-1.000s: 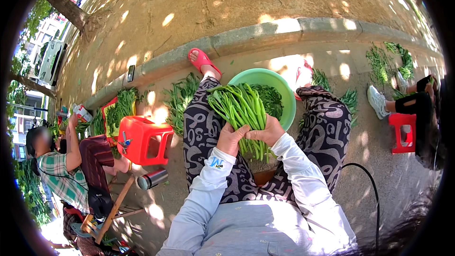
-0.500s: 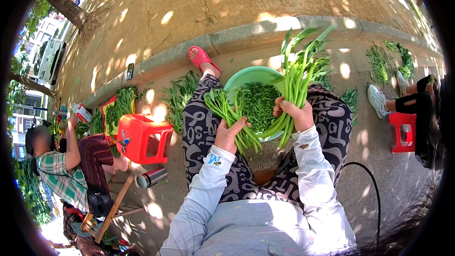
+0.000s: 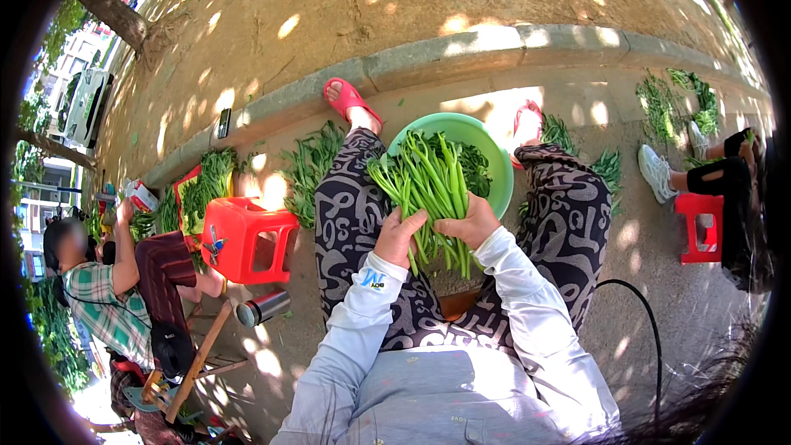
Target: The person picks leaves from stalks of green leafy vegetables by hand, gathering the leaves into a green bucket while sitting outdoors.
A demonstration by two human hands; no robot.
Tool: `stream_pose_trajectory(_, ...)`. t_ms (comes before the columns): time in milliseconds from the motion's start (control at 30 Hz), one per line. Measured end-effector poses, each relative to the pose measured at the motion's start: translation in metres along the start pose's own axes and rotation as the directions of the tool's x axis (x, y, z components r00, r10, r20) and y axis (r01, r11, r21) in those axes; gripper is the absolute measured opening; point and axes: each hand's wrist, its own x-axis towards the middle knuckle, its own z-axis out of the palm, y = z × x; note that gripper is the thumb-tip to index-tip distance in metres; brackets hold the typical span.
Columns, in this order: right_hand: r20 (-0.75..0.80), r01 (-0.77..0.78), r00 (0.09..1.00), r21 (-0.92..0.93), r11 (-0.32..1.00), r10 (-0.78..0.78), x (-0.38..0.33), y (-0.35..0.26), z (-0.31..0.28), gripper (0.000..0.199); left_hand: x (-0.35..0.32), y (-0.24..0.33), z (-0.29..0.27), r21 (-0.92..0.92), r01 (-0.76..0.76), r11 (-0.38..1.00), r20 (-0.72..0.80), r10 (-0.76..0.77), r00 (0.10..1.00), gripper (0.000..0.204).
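Observation:
Both hands hold a bunch of leafy green stalks (image 3: 430, 181) in front of me, above the near part of a pale green basin (image 3: 503, 173). My left hand (image 3: 398, 236) is closed round the bunch's left side, thumb on top. On the other side, my right hand (image 3: 471, 222) grips the stalks with its thumb across them. The leafy tips point away from me and the cut ends hang towards my lap. Inside the basin lie chopped greens (image 3: 477, 167), partly hidden by the bunch. The basin stands between my legs.
At left are a red stool (image 3: 247, 239) with scissors on it, a steel flask (image 3: 264, 308) and a seated person (image 3: 107, 288). Greens (image 3: 315, 166) lie by my left leg. A kerb (image 3: 412, 70) runs beyond my feet. At right sits another person beside a red stool (image 3: 699, 227).
My right hand has moved left and brought its stalks together with those in my left hand. The bunch now covers much of the basin. My right foot has come into sight.

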Motion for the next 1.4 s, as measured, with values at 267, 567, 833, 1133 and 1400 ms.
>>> stream_pose_trajectory(267,0.054,0.046,0.997,0.161,0.986,-0.056,0.001,0.004,0.002,0.042,0.000,-0.004,0.003,0.101,-0.114,0.988,-0.025,0.117,0.993,0.033)
stream_pose_trajectory(567,0.082,-0.063,0.996,0.215,0.975,0.047,0.003,-0.008,-0.005,0.035,0.000,0.000,0.002,0.169,-0.079,0.982,0.035,0.074,0.997,0.041)
stream_pose_trajectory(833,-0.409,0.242,0.912,0.503,0.830,-0.018,-0.003,-0.039,-0.035,0.022,0.004,-0.001,-0.004,0.135,-0.074,0.988,-0.191,0.099,0.977,0.042)
stream_pose_trajectory(1133,-0.295,0.176,0.955,0.501,0.847,-0.025,-0.007,-0.035,-0.047,0.027,0.006,0.003,-0.004,-0.073,-0.044,0.996,-0.134,0.034,0.990,0.046)
stream_pose_trajectory(1400,-0.102,0.031,0.995,0.383,0.923,0.009,0.008,0.015,0.007,0.038,0.002,0.002,0.010,0.023,-0.097,0.995,-0.023,0.098,0.995,0.053)
